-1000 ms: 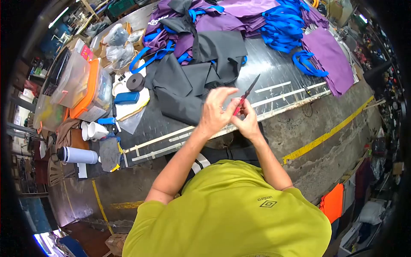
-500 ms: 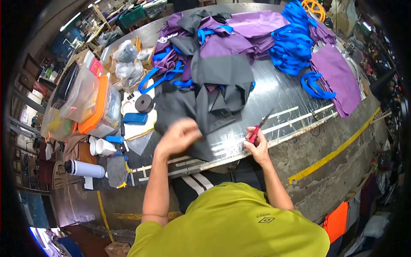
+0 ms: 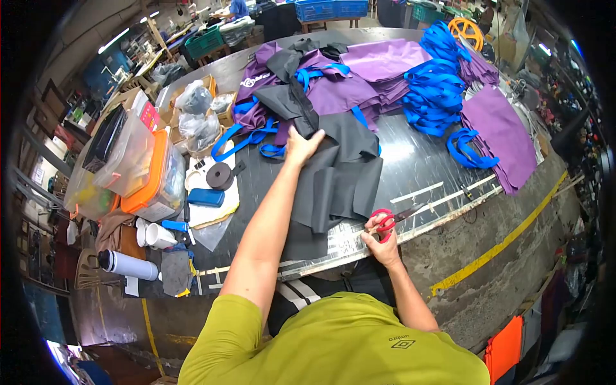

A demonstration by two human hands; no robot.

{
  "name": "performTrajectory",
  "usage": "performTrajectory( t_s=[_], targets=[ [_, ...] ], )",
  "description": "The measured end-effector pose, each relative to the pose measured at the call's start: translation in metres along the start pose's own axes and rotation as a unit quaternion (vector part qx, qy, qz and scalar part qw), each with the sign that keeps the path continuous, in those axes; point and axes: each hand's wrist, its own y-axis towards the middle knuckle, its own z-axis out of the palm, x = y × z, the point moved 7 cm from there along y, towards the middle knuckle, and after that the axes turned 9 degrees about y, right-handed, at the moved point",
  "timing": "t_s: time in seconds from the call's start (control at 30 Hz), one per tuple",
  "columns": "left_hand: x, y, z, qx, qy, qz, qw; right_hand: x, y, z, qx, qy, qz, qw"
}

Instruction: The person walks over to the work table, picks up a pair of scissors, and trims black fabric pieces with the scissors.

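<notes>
My left hand [image 3: 301, 147] reaches forward onto a bunched piece of black fabric [image 3: 292, 102], its fingers partly hidden in the folds and seemingly gripping it. More black fabric [image 3: 346, 173] lies in loose folds below and right of that hand, towards the table's near edge. My right hand [image 3: 382, 242] is closed around the red handles of a pair of scissors [image 3: 385, 221], whose dark blades point to the right, over the tabletop. Purple fabric pieces [image 3: 340, 90] with blue straps lie beyond the black fabric.
Bundled blue straps [image 3: 433, 96] and a purple stack [image 3: 500, 138] lie at the right. On the left are a roll of black tape [image 3: 219, 176], a blue case [image 3: 206, 197], orange-rimmed plastic boxes [image 3: 151, 173], white cups [image 3: 158, 237] and a bottle [image 3: 128, 264].
My left hand has moved forward from near the table edge to the bunched black fabric. The black fabric now spreads nearer the edge. The scissors have turned slightly in my right hand.
</notes>
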Motion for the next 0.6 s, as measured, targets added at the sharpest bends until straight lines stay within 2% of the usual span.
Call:
performTrajectory(
  t_s=[0.03,0.07,0.13,0.23,0.37,0.4,0.47,0.5,0.53,0.57,0.6],
  targets=[
    [0.000,-0.004,0.016,0.074,0.004,-0.005,0.997,0.000,0.001,0.000,-0.002,-0.007,-0.002,1.000],
    [0.003,-0.012,0.030,0.112,0.097,-0.023,0.989,0.000,-0.002,0.000,-0.005,-0.013,-0.001,1.000],
    [-0.007,-0.035,0.043,0.211,0.231,0.071,0.947,-0.001,-0.002,-0.001,-0.012,0.035,0.018,0.999],
    [-0.015,-0.067,0.028,0.242,0.276,0.121,0.922,-0.003,-0.001,-0.006,-0.025,0.051,0.035,0.998],
    [-0.032,-0.113,-0.064,0.241,0.355,0.166,0.888,-0.001,0.000,-0.003,-0.008,0.032,0.027,0.999],
    [-0.022,-0.110,-0.085,0.190,0.335,0.224,0.895,-0.001,-0.001,-0.002,-0.009,0.040,0.025,0.999],
    [-0.030,-0.124,-0.148,0.274,0.295,0.197,0.894,0.009,0.001,0.005,0.008,0.013,0.017,1.000],
    [-0.007,-0.121,-0.172,0.342,0.194,0.171,0.903,0.005,0.001,0.005,0.013,0.031,0.045,0.998],
    [-0.020,-0.122,-0.200,0.301,-0.037,0.244,0.921,0.004,0.000,0.005,0.012,0.029,0.056,0.998],
    [-0.031,-0.130,-0.235,0.313,-0.345,0.319,0.825,0.007,0.000,0.007,0.023,0.029,0.074,0.997],
    [-0.033,-0.143,-0.270,0.345,-0.518,0.400,0.673,0.009,0.001,0.010,0.033,0.028,0.090,0.995]
  ],
)
